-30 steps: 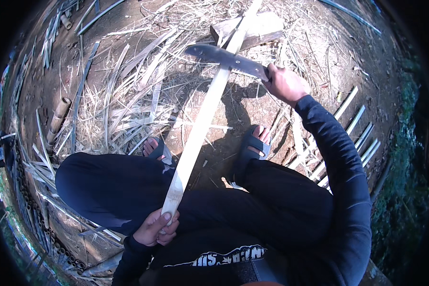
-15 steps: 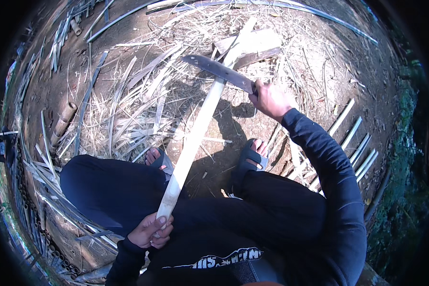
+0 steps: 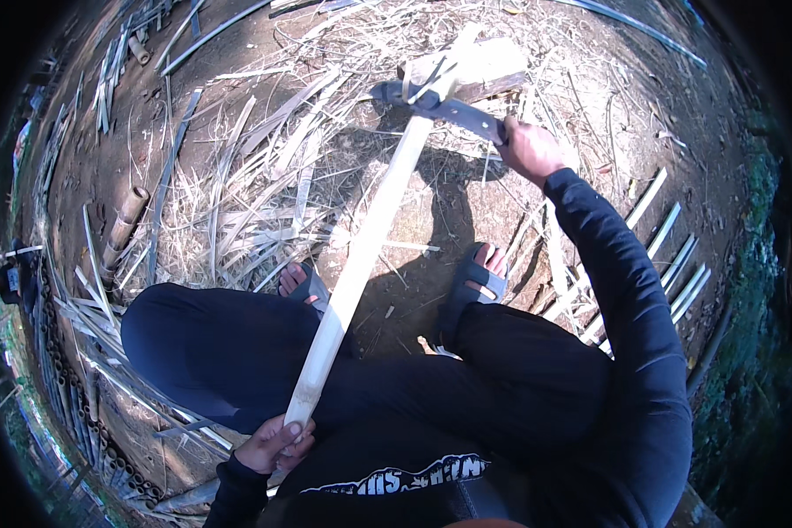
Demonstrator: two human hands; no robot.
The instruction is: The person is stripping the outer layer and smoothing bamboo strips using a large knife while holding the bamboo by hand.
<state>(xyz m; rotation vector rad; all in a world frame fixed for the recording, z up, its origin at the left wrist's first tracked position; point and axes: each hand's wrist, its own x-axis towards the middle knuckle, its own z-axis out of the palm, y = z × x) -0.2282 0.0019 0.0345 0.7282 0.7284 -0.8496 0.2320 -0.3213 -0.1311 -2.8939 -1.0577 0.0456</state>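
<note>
My left hand (image 3: 277, 445) is closed round the near end of a long pale bamboo strip (image 3: 361, 264), which slants away from my lap. Its far end rests on a wooden block (image 3: 493, 69) on the ground. In my right hand (image 3: 534, 151) is the handle of a machete (image 3: 471, 119), fingers wrapped round it. The dark blade lies across the strip near the block, its tip to the left. A thin curled shaving (image 3: 433, 81) stands up at the blade, partly over it.
Shavings and split strips (image 3: 238, 211) litter the ground ahead and left. A short bamboo piece (image 3: 125, 224) lies at left, with stacked bamboo poles (image 3: 119, 480) at lower left. More cut strips (image 3: 678, 282) lie at right. My sandalled feet (image 3: 480, 280) flank the strip.
The machete and my right hand have moved away from me along the strip, toward the block. A shaving now curls up at the blade. My left hand keeps its hold.
</note>
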